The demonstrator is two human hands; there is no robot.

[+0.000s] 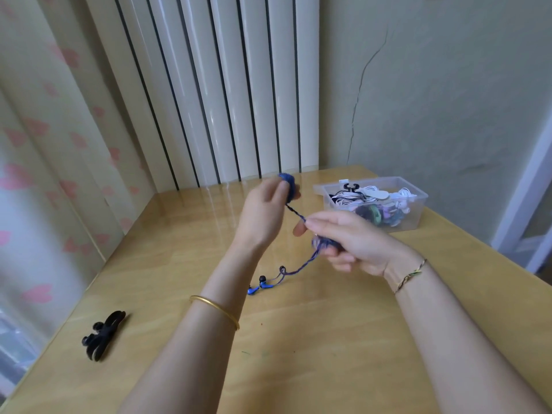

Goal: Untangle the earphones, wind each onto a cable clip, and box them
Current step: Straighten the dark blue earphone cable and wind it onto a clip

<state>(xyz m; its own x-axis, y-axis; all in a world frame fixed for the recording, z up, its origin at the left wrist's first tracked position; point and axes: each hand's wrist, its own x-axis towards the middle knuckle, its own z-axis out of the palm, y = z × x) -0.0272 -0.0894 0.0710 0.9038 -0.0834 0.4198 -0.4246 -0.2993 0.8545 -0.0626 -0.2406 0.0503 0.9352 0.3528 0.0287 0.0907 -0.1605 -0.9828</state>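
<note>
Over the middle of the bench (298, 354) both hands are up in the air working on one blue-purple braided earphone cable (294, 212). The left grip (263, 213) is raised highest, fingers curled tight round a dark blue wad of that cable at its top end; whether there's a clip inside the wad I honestly can't tell, it's blurry. From there a short stretch of cable runs down and right to the right grip (352, 243), which pinches it between thumb and forefinger while the lower fingers curl round a second bluish clump just under the pinch. Below that hand the cable drops down-left to the bench, makes a little loop, and ends in the two blue earbuds (258, 288) lying on the wood near the left forearm. Far right, near the wall, sits the clear plastic box (415, 218), lid off, with a bunch of wound-up earphones in it, mostly white plus some darker ones. Way over on the near left of the bench, well apart from everything, lies a black clip bundle (103, 336). Gold bangle (215, 312) on the left forearm, thin braided bracelet (409, 274) on the right wrist. Pink-heart curtain (44, 144) hangs on the left.
</note>
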